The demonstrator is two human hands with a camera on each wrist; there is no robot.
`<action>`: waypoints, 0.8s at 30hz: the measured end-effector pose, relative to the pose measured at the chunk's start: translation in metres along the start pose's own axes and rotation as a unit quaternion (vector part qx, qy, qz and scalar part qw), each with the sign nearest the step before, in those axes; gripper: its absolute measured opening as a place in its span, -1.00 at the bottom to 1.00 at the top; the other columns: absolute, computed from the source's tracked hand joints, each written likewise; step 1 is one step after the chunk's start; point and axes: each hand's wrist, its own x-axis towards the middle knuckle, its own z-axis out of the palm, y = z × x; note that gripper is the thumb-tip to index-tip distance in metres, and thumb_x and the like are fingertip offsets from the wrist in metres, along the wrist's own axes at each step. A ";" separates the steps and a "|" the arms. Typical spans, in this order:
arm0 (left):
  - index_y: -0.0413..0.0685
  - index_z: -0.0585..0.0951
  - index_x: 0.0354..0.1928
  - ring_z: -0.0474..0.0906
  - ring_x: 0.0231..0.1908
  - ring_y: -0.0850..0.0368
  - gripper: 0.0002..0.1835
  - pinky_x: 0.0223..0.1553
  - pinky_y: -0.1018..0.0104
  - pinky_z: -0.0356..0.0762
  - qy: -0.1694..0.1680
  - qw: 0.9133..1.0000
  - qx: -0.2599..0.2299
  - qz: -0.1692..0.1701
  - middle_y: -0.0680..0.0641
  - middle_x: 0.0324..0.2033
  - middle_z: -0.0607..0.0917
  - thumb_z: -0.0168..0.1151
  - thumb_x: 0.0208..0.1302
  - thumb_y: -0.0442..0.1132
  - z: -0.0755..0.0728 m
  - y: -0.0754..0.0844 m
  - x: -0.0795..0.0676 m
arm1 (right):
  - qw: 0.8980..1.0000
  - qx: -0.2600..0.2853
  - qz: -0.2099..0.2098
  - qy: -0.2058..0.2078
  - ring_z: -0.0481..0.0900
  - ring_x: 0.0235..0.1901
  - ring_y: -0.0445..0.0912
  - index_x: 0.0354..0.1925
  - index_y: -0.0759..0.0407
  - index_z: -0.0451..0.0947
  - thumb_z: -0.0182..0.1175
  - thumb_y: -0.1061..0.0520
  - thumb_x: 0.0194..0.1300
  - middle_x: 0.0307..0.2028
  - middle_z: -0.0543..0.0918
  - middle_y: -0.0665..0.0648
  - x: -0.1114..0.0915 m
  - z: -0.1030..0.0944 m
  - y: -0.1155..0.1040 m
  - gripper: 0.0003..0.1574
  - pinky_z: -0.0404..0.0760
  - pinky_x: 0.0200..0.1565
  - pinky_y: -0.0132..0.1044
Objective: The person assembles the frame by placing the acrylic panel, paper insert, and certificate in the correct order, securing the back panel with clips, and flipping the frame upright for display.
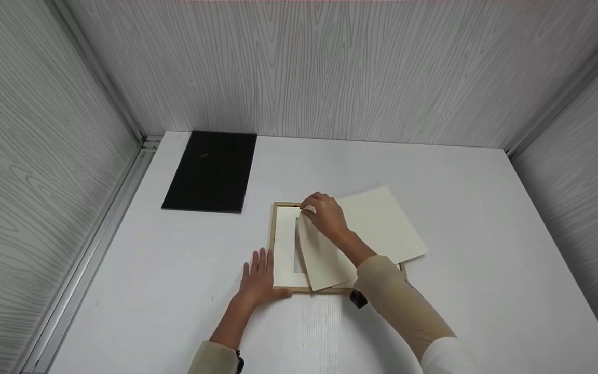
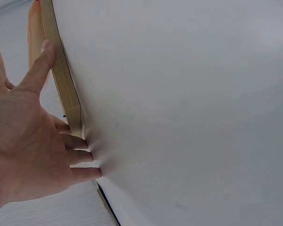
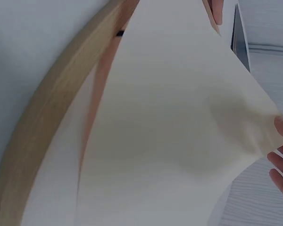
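Observation:
A light wooden picture frame [image 1: 272, 234] lies on the table, holding a white mat [image 1: 283, 244] with a grey area [image 1: 299, 259] partly in view. A cream sheet of card [image 1: 377, 223] lies askew over it, reaching past its right side. My right hand [image 1: 326, 214] pinches the sheet's upper left corner between thumb and fingers, and that side is raised and bowed in the right wrist view. Around the frame's lower left corner my left hand [image 1: 258, 283] rests with straight fingers, the thumb [image 2: 40, 66] along the bottom rail and the fingers beside the left rail.
A black rectangular panel [image 1: 211, 171] lies flat at the back left of the white table [image 1: 486, 259]. Wood-grain walls [image 1: 356, 67] enclose the table at the back and both sides. A metal rail [image 1: 96, 244] runs along the left edge.

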 end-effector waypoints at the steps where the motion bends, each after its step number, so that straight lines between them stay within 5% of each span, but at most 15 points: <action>1: -0.50 -0.06 0.32 -0.24 0.31 -0.34 0.16 0.22 -0.19 -0.20 0.000 1.000 0.002 -0.002 -0.48 0.30 -0.07 0.38 -0.05 0.11 0.000 0.000 0.000 | 1.000 0.000 0.007 0.008 0.56 -0.27 -0.04 -0.35 0.14 0.66 0.33 0.22 0.09 -0.30 0.61 0.07 0.001 0.005 -0.001 -0.91 0.51 -0.20 -0.19; 13: -0.47 -0.07 0.34 -0.25 0.31 -0.32 0.18 0.23 -0.17 -0.21 -0.003 1.000 -0.005 -0.007 -0.46 0.31 -0.08 0.38 -0.06 0.13 0.001 -0.001 0.000 | 0.995 0.000 0.078 0.059 0.54 -0.22 -0.02 -0.29 0.15 0.64 0.29 0.23 0.12 -0.26 0.61 0.09 0.004 0.045 -0.012 -0.88 0.50 -0.17 -0.18; 20: -0.47 -0.09 0.34 -0.28 0.32 -0.32 0.19 0.23 -0.17 -0.24 -0.015 1.000 -0.017 -0.012 -0.46 0.32 -0.12 0.38 -0.06 0.14 -0.001 0.001 -0.001 | 0.996 -0.003 0.087 0.006 0.48 0.00 0.05 0.06 0.16 0.51 0.29 0.24 0.13 0.02 0.54 0.17 -0.004 0.049 -0.007 -0.52 0.47 -0.02 -0.16; 24: -0.46 -0.10 0.34 -0.29 0.32 -0.31 0.19 0.24 -0.16 -0.26 -0.013 1.000 -0.020 -0.014 -0.45 0.32 -0.13 0.38 -0.06 0.12 -0.001 0.001 -0.001 | 0.995 0.000 0.097 -0.018 0.44 0.06 0.06 0.09 0.16 0.49 0.27 0.24 0.15 0.06 0.51 0.18 -0.005 0.045 -0.003 -0.50 0.42 0.03 -0.14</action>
